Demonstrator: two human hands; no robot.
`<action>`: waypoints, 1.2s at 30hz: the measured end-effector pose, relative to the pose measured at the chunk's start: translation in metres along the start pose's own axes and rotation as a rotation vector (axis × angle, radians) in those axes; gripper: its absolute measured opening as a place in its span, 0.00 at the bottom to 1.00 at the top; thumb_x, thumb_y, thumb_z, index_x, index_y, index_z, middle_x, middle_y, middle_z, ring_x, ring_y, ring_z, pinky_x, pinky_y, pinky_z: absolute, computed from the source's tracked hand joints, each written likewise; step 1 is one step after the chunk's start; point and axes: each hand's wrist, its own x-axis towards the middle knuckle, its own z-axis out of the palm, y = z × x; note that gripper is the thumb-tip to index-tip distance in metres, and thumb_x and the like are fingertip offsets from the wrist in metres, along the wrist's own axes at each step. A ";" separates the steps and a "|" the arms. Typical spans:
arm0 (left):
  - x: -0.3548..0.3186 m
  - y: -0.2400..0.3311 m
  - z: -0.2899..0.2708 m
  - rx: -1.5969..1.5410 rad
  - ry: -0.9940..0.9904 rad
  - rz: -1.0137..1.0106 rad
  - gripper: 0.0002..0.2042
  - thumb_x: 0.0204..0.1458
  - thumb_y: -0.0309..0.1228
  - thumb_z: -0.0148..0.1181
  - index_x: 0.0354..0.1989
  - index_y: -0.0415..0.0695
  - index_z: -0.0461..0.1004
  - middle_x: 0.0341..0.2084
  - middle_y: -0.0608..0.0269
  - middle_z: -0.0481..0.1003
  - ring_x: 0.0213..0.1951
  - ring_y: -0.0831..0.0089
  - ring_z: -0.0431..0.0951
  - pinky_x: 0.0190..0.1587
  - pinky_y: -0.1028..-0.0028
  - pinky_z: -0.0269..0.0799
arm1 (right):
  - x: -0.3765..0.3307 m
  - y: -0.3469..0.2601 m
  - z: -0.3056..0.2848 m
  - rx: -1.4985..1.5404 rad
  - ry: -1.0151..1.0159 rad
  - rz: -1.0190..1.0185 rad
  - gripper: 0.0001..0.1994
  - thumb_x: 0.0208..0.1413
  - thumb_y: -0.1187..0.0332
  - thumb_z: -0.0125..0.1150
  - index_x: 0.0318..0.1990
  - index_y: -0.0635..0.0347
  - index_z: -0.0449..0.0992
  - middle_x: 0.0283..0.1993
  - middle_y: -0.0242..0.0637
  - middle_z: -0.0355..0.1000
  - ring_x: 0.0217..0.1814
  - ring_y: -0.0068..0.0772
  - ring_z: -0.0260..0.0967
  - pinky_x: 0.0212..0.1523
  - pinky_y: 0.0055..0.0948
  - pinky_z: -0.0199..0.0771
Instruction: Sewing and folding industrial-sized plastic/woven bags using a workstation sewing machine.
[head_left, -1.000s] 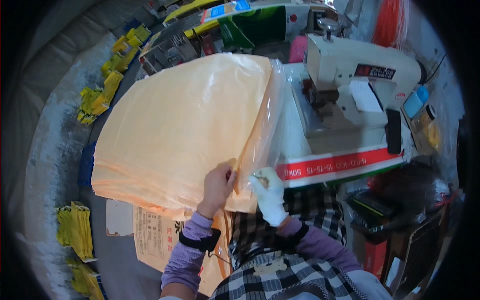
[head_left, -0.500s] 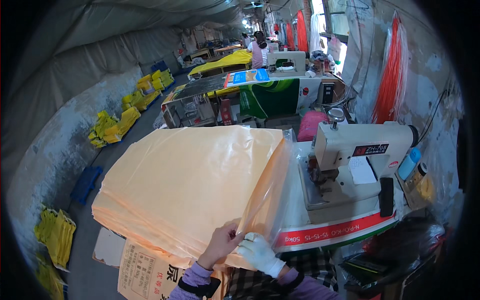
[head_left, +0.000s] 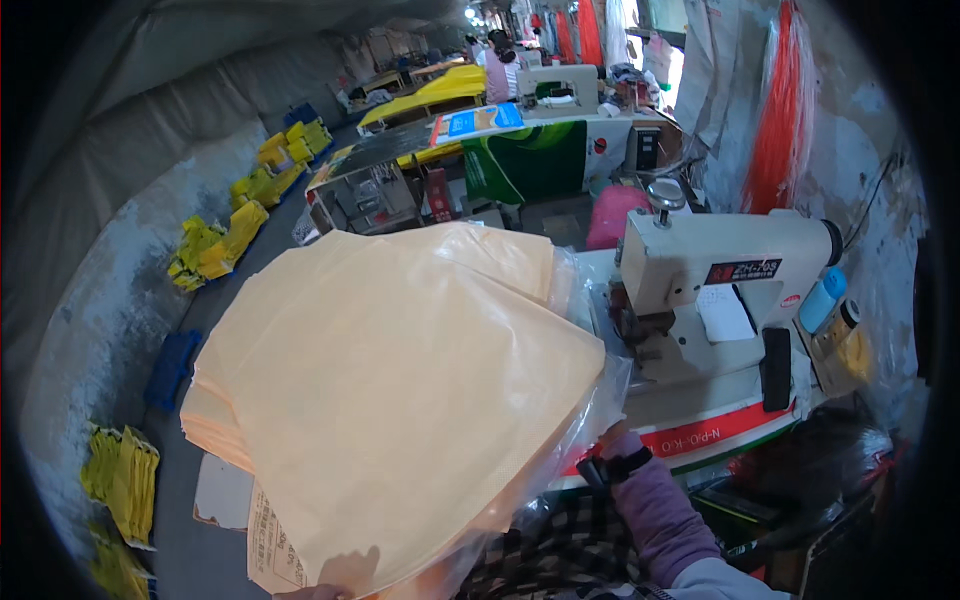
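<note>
Peach sack swung askew over its stack, hands spread apart

Smooth, faintly glossy peach sheeting fills the middle of the view: the top sack (head_left: 400,390) is a thin, pliable panel with soft creases and one long ridge running toward its upper right. Clear plastic film (head_left: 596,400), crinkled and shiny, shows past its edge at four o'clock. The stack of sacks (head_left: 212,425) beneath it fans out in pale layers toward eight o'clock. At three o'clock stands a hard, cream-coloured sewing machine (head_left: 725,270), on a surface (head_left: 715,430) faced with a red band; fine red strands (head_left: 775,130) hang at two o'clock.

The top sack lies across the stack at a slant, one blunt corner pointing to three o'clock and its lower end drooping to seven, over a printed tan sack (head_left: 272,545).

The left hand (head_left: 318,594) is at the sack's lower edge at seven o'clock, cut by the frame — I can't make out whether its fingers are clamped on it. The right hand (head_left: 612,432), between four and five, is mostly hidden beside the film, so whether its fingers are apart or together I can't say either.

Half a second ago the hands were side by side at the near edge and the top sack lay squared on the stack; now it has turned — and the right hand's white glove is out of sight.
</note>
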 end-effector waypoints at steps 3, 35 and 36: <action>0.017 0.010 -0.002 0.108 -0.013 -0.021 0.08 0.47 0.20 0.61 0.35 0.45 0.81 0.17 0.54 0.71 0.20 0.60 0.73 0.24 0.67 0.69 | -0.002 0.009 -0.010 -0.416 0.304 0.309 0.20 0.55 0.64 0.59 0.54 0.61 0.70 0.54 0.46 0.69 0.57 0.37 0.66 0.59 0.38 0.66; -0.005 -0.039 0.032 -0.007 0.080 0.011 0.07 0.44 0.18 0.63 0.30 0.44 0.75 0.25 0.56 0.75 0.24 0.64 0.74 0.26 0.71 0.70 | 0.048 -0.080 -0.160 0.250 0.529 0.256 0.06 0.43 0.72 0.66 0.28 0.55 0.74 0.21 0.37 0.70 0.26 0.44 0.70 0.32 0.35 0.70; -0.008 -0.034 0.031 0.055 0.061 0.027 0.08 0.43 0.18 0.63 0.31 0.45 0.76 0.26 0.56 0.76 0.25 0.64 0.76 0.26 0.70 0.70 | 0.048 -0.077 -0.167 0.073 0.466 0.182 0.07 0.40 0.72 0.66 0.29 0.55 0.73 0.23 0.36 0.69 0.29 0.43 0.70 0.36 0.36 0.69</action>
